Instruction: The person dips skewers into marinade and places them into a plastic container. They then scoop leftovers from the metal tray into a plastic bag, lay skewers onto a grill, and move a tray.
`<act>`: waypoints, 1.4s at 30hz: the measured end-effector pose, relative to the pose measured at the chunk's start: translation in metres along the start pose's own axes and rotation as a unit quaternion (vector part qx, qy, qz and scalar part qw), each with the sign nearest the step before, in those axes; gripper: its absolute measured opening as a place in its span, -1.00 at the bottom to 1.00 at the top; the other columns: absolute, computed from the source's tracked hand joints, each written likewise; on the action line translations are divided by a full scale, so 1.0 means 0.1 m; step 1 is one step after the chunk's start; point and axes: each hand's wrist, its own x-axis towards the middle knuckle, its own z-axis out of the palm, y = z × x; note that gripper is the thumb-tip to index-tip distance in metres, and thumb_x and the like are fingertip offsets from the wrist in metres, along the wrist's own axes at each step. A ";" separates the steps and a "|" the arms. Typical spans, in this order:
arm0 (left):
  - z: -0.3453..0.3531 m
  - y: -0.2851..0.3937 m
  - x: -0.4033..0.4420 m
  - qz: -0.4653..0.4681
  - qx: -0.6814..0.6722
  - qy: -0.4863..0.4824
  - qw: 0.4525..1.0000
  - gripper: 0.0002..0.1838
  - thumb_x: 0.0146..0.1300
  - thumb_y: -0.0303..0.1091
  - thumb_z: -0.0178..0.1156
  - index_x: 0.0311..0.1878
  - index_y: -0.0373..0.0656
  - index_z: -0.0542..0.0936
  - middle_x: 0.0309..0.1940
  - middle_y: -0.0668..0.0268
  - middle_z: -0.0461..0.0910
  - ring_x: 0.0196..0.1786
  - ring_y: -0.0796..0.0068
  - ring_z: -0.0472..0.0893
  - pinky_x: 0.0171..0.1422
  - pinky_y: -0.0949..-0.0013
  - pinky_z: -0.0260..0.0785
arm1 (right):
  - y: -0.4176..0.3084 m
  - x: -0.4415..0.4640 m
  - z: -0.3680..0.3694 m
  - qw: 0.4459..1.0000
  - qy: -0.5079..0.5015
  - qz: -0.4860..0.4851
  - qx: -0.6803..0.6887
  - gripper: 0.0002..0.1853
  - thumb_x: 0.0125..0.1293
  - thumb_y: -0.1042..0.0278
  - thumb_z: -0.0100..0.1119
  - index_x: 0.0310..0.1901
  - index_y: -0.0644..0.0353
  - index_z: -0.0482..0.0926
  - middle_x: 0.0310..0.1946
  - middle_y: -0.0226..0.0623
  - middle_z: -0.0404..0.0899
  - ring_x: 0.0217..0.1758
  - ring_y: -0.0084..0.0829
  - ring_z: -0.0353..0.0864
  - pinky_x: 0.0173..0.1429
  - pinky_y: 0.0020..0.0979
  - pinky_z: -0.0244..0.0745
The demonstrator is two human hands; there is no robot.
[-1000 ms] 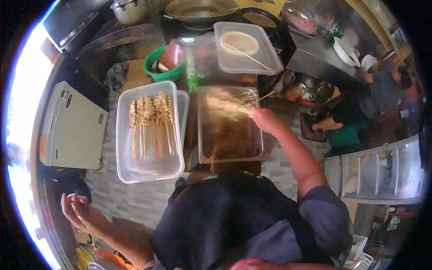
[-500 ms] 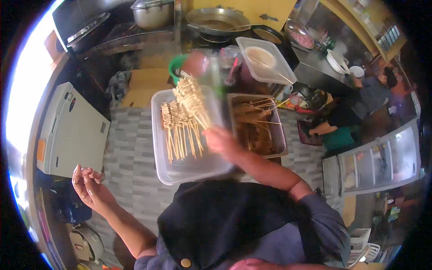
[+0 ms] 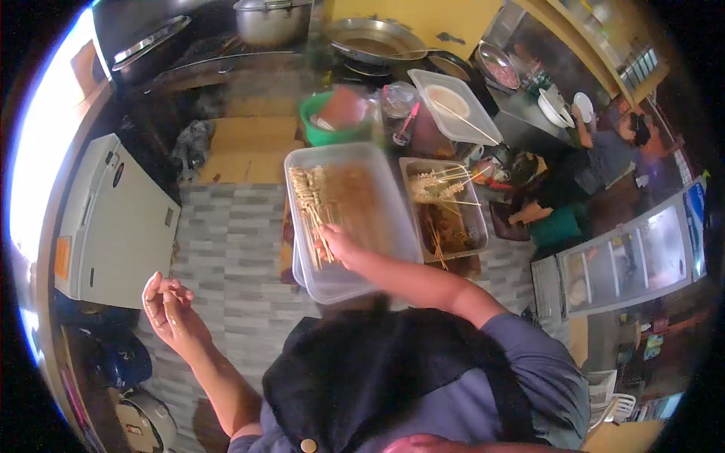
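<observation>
My right hand (image 3: 337,245) is closed around the stick ends of pale meat skewers (image 3: 308,192), which lie side by side at the left of a clear plastic tub (image 3: 359,287). Brownish liquid or residue shows on the tub's right side. Beside the tub, a metal tray (image 3: 483,219) holds brown sauce, with more pale skewers (image 3: 438,186) across its back and several sticks poking out. My left hand (image 3: 168,306) is raised over the floor at the left, away from the food. Its wet-looking fingers are loosely bent and apart, with nothing visible in them.
A green basin (image 3: 325,136) and a clear container with a lighter liquid (image 3: 453,102) stand behind the tub. Farther back are a wok (image 3: 377,41) and a pot (image 3: 272,23). A white chest freezer (image 3: 121,219) is at left. Another person (image 3: 604,162) works at right, near an open fridge (image 3: 627,257).
My right hand has lowered from above the tub to the sticks inside it. Pale skewers now show in the metal tray. My left hand stays raised.
</observation>
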 end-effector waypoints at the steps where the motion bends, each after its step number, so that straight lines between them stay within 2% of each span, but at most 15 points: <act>1: -0.03 -0.01 -0.01 -0.001 0.006 -0.003 1.000 -0.73 0.15 -0.44 0.00 -0.05 -0.20 0.38 -0.37 0.35 0.39 -0.38 0.63 0.33 -0.34 0.58 0.20 | -0.01 0.02 0.00 1.000 0.001 0.019 0.005 -0.76 0.28 0.25 -0.20 -0.26 0.25 0.37 -0.54 -0.28 0.40 -0.61 -0.50 0.41 -0.65 -0.52 0.32; 4: -0.06 -0.02 -0.03 -0.007 0.015 -0.002 1.000 -0.73 0.15 -0.43 0.00 -0.05 -0.20 0.38 -0.37 0.35 0.39 -0.38 0.63 0.33 -0.34 0.58 0.21 | 0.00 0.10 -0.04 1.000 -0.013 0.002 -0.020 -0.79 0.28 0.28 -0.19 -0.24 0.24 0.37 -0.52 -0.25 0.42 -0.60 -0.49 0.42 -0.58 -0.50 0.39; 8: 0.01 0.05 -0.10 -0.002 0.032 0.014 0.999 -0.73 0.16 -0.42 -0.01 -0.04 -0.21 0.38 -0.35 0.34 0.39 -0.38 0.64 0.33 -0.33 0.58 0.22 | -0.07 0.05 -0.06 0.999 0.012 -0.020 -0.045 -0.83 0.27 0.32 -0.19 -0.25 0.22 0.36 -0.53 -0.29 0.43 -0.61 -0.54 0.39 -0.56 -0.56 0.36; 11: 0.02 0.05 -0.15 -0.008 0.043 0.025 0.999 -0.73 0.17 -0.42 -0.01 -0.05 -0.22 0.38 -0.36 0.34 0.39 -0.39 0.65 0.33 -0.33 0.59 0.23 | -0.03 0.07 -0.13 0.995 0.034 -0.083 -0.045 -0.85 0.26 0.35 -0.19 -0.28 0.22 0.36 -0.52 -0.30 0.44 -0.59 -0.55 0.40 -0.55 -0.54 0.36; 13: 0.08 0.06 -0.18 -0.005 0.044 0.025 0.999 -0.73 0.17 -0.42 -0.01 -0.05 -0.23 0.38 -0.36 0.34 0.39 -0.39 0.65 0.33 -0.33 0.59 0.23 | 0.09 0.21 -0.25 0.964 0.080 -0.162 -0.193 -0.86 0.26 0.36 -0.19 -0.35 0.22 0.34 -0.52 -0.30 0.43 -0.59 -0.55 0.40 -0.55 -0.53 0.36; 17: 0.19 0.08 -0.27 0.010 0.065 0.024 0.998 -0.73 0.17 -0.40 0.00 -0.05 -0.25 0.38 -0.38 0.35 0.40 -0.39 0.65 0.33 -0.33 0.60 0.22 | 0.09 0.29 -0.38 0.970 0.000 -0.099 -0.222 -0.86 0.27 0.35 -0.22 -0.30 0.22 0.31 -0.48 -0.26 0.45 -0.59 -0.52 0.42 -0.52 -0.50 0.39; 19: 0.18 0.10 -0.29 0.018 0.078 0.022 0.997 -0.72 0.17 -0.40 0.01 -0.04 -0.25 0.37 -0.38 0.35 0.39 -0.39 0.64 0.33 -0.33 0.59 0.22 | -0.12 0.03 -0.27 0.997 0.009 -0.024 -0.069 -0.83 0.29 0.32 -0.25 -0.21 0.22 0.27 -0.45 -0.22 0.46 -0.58 -0.48 0.46 -0.50 -0.48 0.39; 22: 0.12 0.09 -0.32 0.020 0.081 0.027 0.996 -0.71 0.17 -0.40 0.01 -0.04 -0.25 0.37 -0.36 0.34 0.39 -0.39 0.63 0.33 -0.33 0.58 0.22 | -0.10 0.00 -0.33 0.997 0.009 -0.047 -0.061 -0.80 0.30 0.29 -0.27 -0.15 0.21 0.23 -0.42 -0.20 0.47 -0.55 -0.45 0.49 -0.49 -0.48 0.38; 26: 0.13 0.06 -0.36 0.015 0.066 0.050 0.996 -0.71 0.17 -0.39 0.00 -0.04 -0.25 0.37 -0.34 0.34 0.39 -0.40 0.61 0.33 -0.34 0.56 0.23 | -0.21 0.01 -0.37 0.996 0.019 -0.020 -0.081 -0.79 0.31 0.25 -0.26 -0.16 0.20 0.25 -0.42 -0.20 0.47 -0.53 -0.45 0.50 -0.49 -0.49 0.39; 29: 0.13 0.05 -0.37 0.008 0.070 0.033 0.997 -0.72 0.17 -0.39 0.00 -0.04 -0.25 0.37 -0.34 0.34 0.39 -0.40 0.61 0.34 -0.34 0.56 0.23 | -0.14 0.20 -0.45 0.998 -0.027 0.011 -0.051 -0.77 0.31 0.23 -0.27 -0.13 0.18 0.25 -0.42 -0.19 0.47 -0.54 -0.44 0.50 -0.48 -0.46 0.41; 31: 0.14 0.08 -0.37 0.011 0.072 0.030 0.997 -0.72 0.17 -0.40 0.00 -0.04 -0.25 0.37 -0.34 0.34 0.39 -0.40 0.61 0.34 -0.34 0.56 0.23 | -0.15 0.26 -0.48 0.993 -0.081 0.019 -0.087 -0.76 0.30 0.23 -0.25 -0.11 0.19 0.26 -0.42 -0.17 0.47 -0.50 -0.40 0.52 -0.47 -0.43 0.44; 38: 0.12 0.07 -0.36 0.006 0.075 0.039 0.996 -0.72 0.17 -0.40 0.00 -0.05 -0.26 0.37 -0.39 0.33 0.40 -0.40 0.60 0.34 -0.35 0.57 0.22 | -0.25 0.23 -0.52 0.997 -0.025 0.075 -0.022 -0.77 0.24 0.27 -0.15 -0.15 0.22 0.27 -0.37 -0.14 0.51 -0.44 -0.32 0.57 -0.40 -0.40 0.48; 40: 0.13 0.08 -0.36 0.006 0.078 0.033 0.996 -0.72 0.16 -0.40 0.01 -0.05 -0.25 0.37 -0.39 0.33 0.40 -0.40 0.60 0.34 -0.35 0.57 0.22 | -0.33 0.20 -0.49 0.989 -0.038 0.047 -0.138 -0.80 0.19 0.31 -0.10 -0.23 0.24 0.35 -0.44 -0.18 0.52 -0.51 -0.36 0.55 -0.44 -0.42 0.47; 41: 0.13 0.08 -0.36 0.007 0.082 0.030 0.996 -0.71 0.16 -0.40 0.01 -0.04 -0.25 0.37 -0.38 0.33 0.40 -0.40 0.60 0.34 -0.35 0.57 0.22 | -0.33 0.23 -0.50 0.989 -0.037 0.047 -0.137 -0.80 0.19 0.31 -0.10 -0.23 0.24 0.35 -0.44 -0.18 0.52 -0.51 -0.36 0.55 -0.44 -0.42 0.47; 42: 0.14 0.09 -0.36 0.007 0.082 0.029 0.996 -0.71 0.16 -0.40 0.01 -0.04 -0.25 0.37 -0.38 0.33 0.40 -0.40 0.60 0.34 -0.35 0.57 0.22 | -0.33 0.28 -0.53 0.970 -0.023 -0.025 -0.241 -0.82 0.10 0.33 -0.05 -0.34 0.28 0.41 -0.55 -0.16 0.50 -0.55 -0.37 0.55 -0.51 -0.40 0.44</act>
